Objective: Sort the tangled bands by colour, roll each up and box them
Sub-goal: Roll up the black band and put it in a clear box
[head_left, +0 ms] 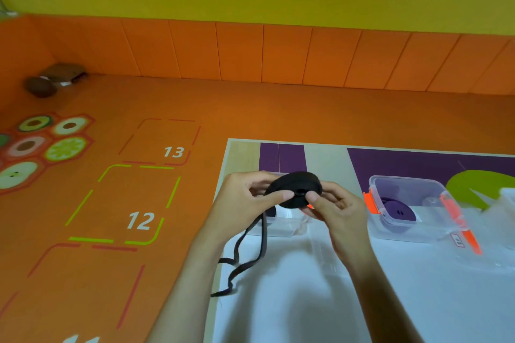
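A black band roll [292,186] is held in the air between both hands, above the table. My left hand [245,198] pinches its left side and my right hand [334,206] pinches the right, thumb near the centre hole. The band's loose tail [245,256] hangs down and curls on the white table surface. Behind the hands stands a clear plastic box [281,224], mostly hidden. A second clear box with orange clips [409,209] to the right holds purple band rolls [397,210].
The table [306,301] has a white front part and purple and green patches at the back. A clear lid with an orange clip [468,234] lies at the far right. The orange floor mat [125,203] with numbered squares lies to the left. A brown object [53,79] sits in the far corner.
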